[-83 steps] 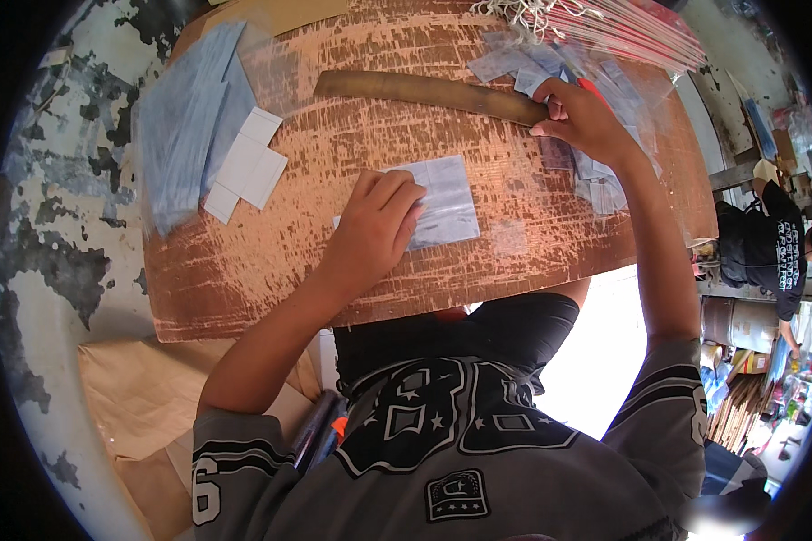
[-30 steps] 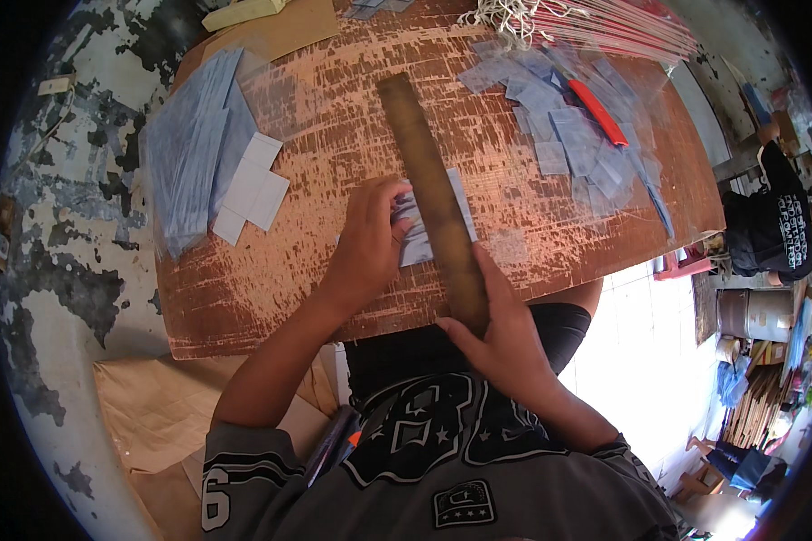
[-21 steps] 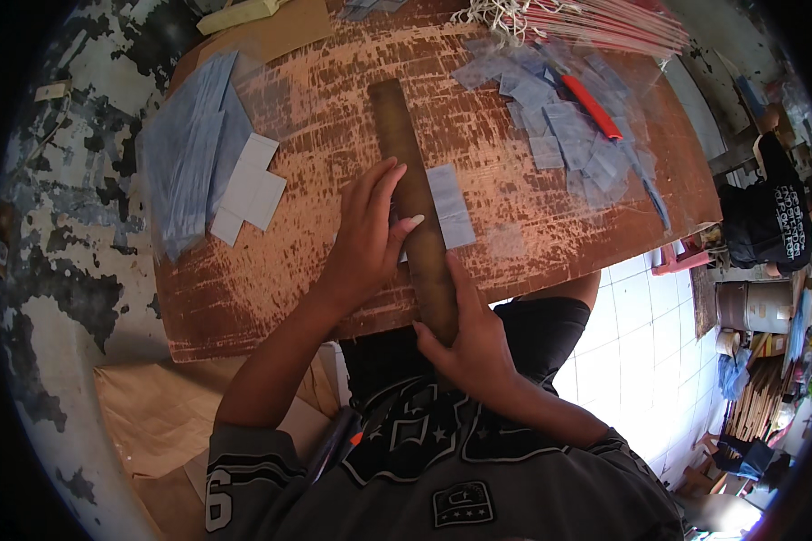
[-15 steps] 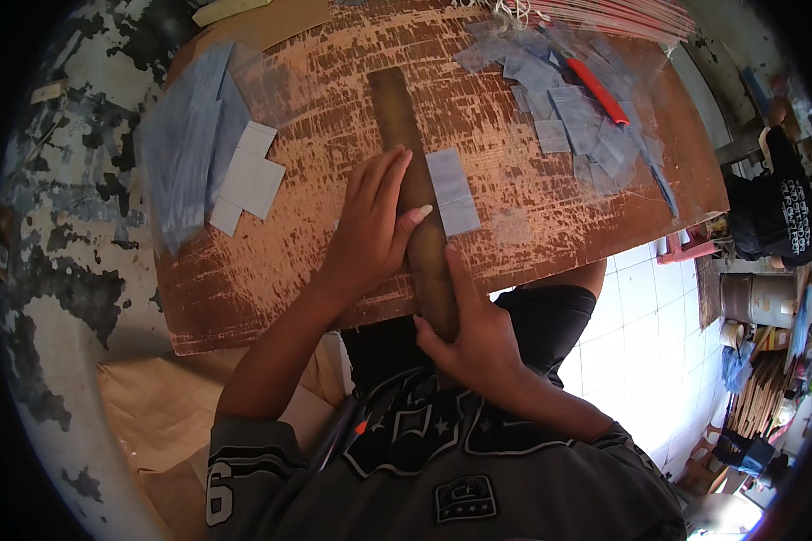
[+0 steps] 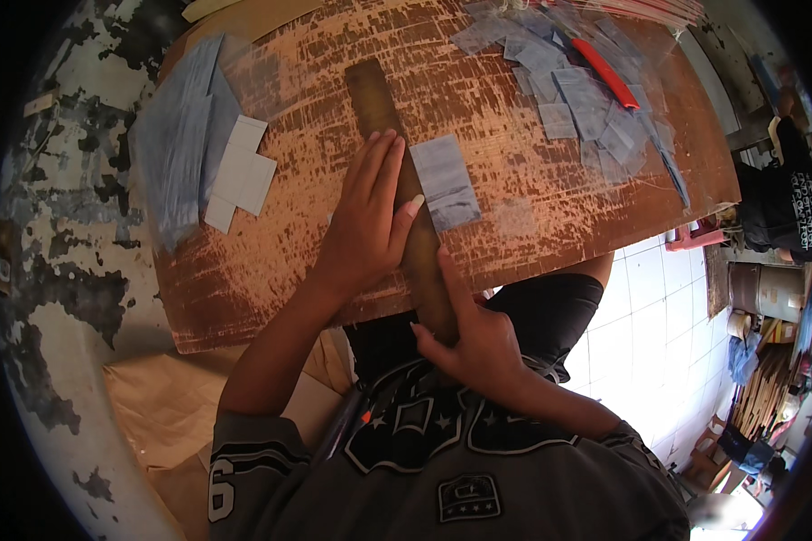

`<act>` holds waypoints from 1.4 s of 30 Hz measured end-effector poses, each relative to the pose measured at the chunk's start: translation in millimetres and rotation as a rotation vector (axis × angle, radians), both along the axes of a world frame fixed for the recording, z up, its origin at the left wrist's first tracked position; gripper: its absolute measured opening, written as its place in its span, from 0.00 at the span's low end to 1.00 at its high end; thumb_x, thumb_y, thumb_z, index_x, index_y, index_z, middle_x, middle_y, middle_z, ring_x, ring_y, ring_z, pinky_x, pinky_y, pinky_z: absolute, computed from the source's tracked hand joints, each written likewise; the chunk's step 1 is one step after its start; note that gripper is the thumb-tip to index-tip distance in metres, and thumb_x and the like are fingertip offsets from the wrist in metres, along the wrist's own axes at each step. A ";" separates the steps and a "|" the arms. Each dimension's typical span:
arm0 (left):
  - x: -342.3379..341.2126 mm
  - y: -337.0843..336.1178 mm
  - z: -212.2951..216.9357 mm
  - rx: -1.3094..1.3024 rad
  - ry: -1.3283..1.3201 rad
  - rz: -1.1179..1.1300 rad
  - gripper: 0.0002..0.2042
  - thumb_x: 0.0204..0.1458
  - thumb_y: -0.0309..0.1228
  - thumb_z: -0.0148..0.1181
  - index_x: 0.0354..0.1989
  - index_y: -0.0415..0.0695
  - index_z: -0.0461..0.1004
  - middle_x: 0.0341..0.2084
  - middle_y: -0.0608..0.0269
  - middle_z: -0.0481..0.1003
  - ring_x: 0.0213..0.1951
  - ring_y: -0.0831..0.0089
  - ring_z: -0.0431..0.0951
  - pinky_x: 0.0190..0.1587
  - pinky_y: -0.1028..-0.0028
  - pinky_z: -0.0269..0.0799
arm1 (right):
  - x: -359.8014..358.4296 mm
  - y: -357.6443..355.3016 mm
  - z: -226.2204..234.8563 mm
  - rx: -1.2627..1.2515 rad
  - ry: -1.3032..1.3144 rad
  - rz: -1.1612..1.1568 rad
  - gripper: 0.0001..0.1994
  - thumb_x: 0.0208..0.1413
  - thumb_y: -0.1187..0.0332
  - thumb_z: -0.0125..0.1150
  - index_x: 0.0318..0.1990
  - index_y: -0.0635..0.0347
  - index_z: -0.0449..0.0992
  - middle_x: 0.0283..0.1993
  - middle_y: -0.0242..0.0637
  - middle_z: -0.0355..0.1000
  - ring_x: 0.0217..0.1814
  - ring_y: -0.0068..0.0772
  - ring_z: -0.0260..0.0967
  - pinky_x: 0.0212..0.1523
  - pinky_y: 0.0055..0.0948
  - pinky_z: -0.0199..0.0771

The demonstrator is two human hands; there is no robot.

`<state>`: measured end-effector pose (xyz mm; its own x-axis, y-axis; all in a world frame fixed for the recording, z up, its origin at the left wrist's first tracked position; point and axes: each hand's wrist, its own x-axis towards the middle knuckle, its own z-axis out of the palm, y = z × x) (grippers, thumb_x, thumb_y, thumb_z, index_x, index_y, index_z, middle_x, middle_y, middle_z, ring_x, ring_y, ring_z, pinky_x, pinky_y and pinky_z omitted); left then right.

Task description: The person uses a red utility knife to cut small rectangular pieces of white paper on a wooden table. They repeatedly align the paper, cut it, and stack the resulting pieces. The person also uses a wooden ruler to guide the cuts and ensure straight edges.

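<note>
A long flat brown bar (image 5: 429, 287), like a straightedge, lies on the worn table and overhangs its near edge. My left hand (image 5: 367, 203) rests flat across the bar's middle, fingers stretched out and thumb over toward its right edge. At the near end my right hand (image 5: 478, 334) grips the bar, index finger along the right side and thumb on the left. A bluish-grey translucent plastic piece (image 5: 447, 183) sticks out from the bar's right edge; whether it continues underneath is hidden.
A stack of grey plastic sheets (image 5: 179, 153) and white card pieces (image 5: 241, 176) lie left on the table (image 5: 307, 99). Cut plastic squares (image 5: 595, 113) are scattered at right, with a red-handled tool (image 5: 604, 74) on them. Thin pink rods (image 5: 641, 9) lie behind. A person (image 5: 776, 203) is at far right.
The bar has shifted slightly left with both hands on it, its far end most. More of the plastic piece now shows beside it. The view has also moved a little.
</note>
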<state>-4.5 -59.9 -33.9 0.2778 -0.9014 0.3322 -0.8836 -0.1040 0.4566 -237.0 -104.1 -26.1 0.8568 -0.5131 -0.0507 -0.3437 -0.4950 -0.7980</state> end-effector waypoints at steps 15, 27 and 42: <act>-3.1 -0.9 5.7 0.058 -0.002 -0.007 0.33 0.72 0.38 0.55 0.79 0.31 0.55 0.78 0.38 0.57 0.80 0.42 0.55 0.80 0.49 0.55 | 0.6 1.8 -5.8 0.070 -0.106 -0.072 0.50 0.58 0.60 0.74 0.83 0.60 0.49 0.35 0.53 0.83 0.31 0.52 0.85 0.34 0.44 0.87; -2.5 -0.4 6.1 0.040 0.018 -0.004 0.33 0.71 0.36 0.57 0.78 0.30 0.57 0.77 0.38 0.57 0.80 0.42 0.54 0.80 0.49 0.55 | -2.4 -0.4 -4.0 0.159 -0.077 -0.047 0.50 0.59 0.64 0.74 0.84 0.61 0.48 0.41 0.61 0.83 0.40 0.55 0.87 0.40 0.41 0.87; -1.8 0.2 2.0 0.036 0.004 0.010 0.29 0.73 0.37 0.54 0.78 0.36 0.60 0.78 0.43 0.58 0.80 0.45 0.56 0.79 0.50 0.57 | -1.4 -0.2 -6.2 0.105 -0.104 -0.042 0.50 0.59 0.60 0.72 0.83 0.61 0.48 0.38 0.55 0.83 0.30 0.52 0.84 0.34 0.45 0.87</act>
